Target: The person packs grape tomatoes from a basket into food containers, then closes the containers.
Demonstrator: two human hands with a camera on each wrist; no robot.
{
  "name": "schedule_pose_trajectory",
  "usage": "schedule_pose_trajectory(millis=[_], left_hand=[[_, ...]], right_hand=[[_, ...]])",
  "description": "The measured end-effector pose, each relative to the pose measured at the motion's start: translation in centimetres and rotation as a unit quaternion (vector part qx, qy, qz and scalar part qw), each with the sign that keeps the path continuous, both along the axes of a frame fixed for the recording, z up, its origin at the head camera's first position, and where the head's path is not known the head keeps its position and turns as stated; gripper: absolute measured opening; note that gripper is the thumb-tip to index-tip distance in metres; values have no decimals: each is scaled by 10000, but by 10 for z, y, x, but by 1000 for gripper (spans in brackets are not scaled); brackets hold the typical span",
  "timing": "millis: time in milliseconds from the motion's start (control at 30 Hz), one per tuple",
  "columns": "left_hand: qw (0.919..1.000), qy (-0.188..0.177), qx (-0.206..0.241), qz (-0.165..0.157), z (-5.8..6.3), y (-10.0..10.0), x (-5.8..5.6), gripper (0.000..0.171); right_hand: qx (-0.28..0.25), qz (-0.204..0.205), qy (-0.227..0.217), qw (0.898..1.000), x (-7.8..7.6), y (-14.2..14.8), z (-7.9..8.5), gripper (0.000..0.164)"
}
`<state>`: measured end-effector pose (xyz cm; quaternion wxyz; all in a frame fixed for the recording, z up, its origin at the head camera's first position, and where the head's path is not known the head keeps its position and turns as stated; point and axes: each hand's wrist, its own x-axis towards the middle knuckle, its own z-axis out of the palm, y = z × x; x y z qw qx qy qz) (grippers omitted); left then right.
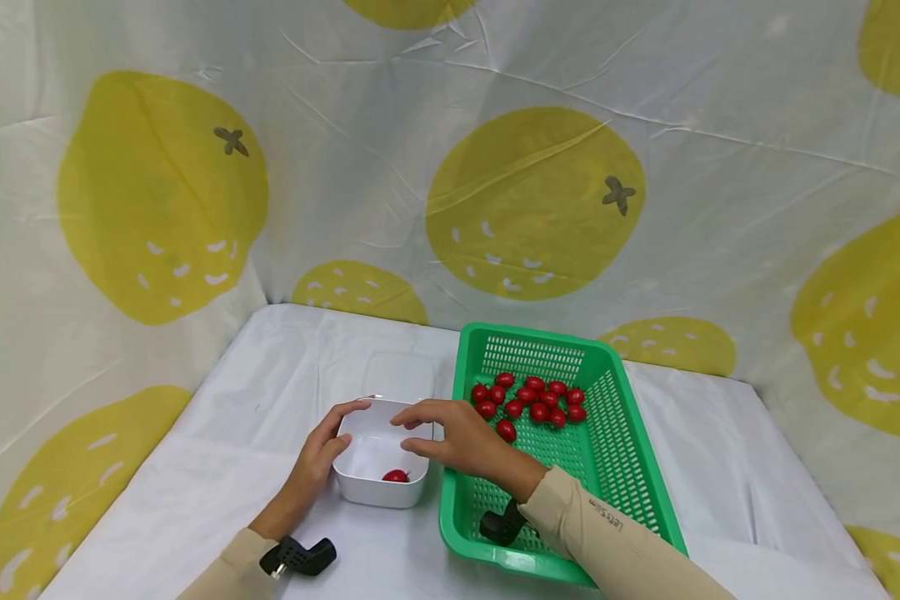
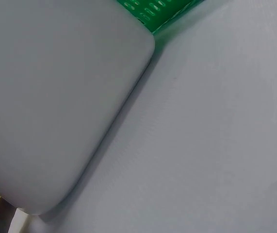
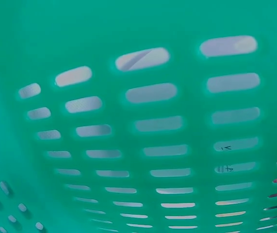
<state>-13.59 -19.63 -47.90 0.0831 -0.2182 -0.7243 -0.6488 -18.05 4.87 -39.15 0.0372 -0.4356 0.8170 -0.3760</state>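
Note:
A white square box (image 1: 378,492) stands on the cloth in the head view, with one red cherry tomato (image 1: 396,476) at its near side. My left hand (image 1: 317,450) holds the box at its left wall, fingertips at the far rim and thumb by the left edge. Over the box's right part hovers my right hand (image 1: 453,435), thumb and fingers apart with nothing between them. The green basket (image 1: 637,433) to the right bears several cherry tomatoes (image 1: 537,412), mostly toward its far end. In the right wrist view only the slotted basket wall (image 3: 191,111) shows.
A clear flat lid (image 1: 399,375) lies behind the white box. White cloth (image 1: 217,475) covers the table, and a lemon-print curtain (image 1: 345,167) rises at the back and sides. My right forearm (image 1: 607,533) crosses the basket's near part.

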Motion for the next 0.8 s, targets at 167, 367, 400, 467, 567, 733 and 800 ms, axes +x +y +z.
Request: schedule_pose_trajectory(millis=[167,367,400,467,567,733,800], left_hand=[[10000,-30,2,23,-1,0,0,43],[10000,-60,26,49,-4,0,-2,43],[10000,-59,43,63,-4,0,-2,44],[9999,-35,72,87,-4,0,-2,43],[9999,57,132,75,-3,1,-1,43],[9997,188,159,-1,1,3,0,43],[9997,159,177,-2,2,3,1,43]], right_hand=[[69,-67,-204,9997,0,0,5,29],[-21,-48,-364,9993,0,0,11,28],[-39,-38,-373,9993,0,0,11,28],[-109,-13,-416,9991,0,1,14,27],[-172,-61,-571,9982,2,3,17,27],[-168,-254,-734,9968,4,12,21,26],[-190,-314,-723,9967,5,16,23,26]])
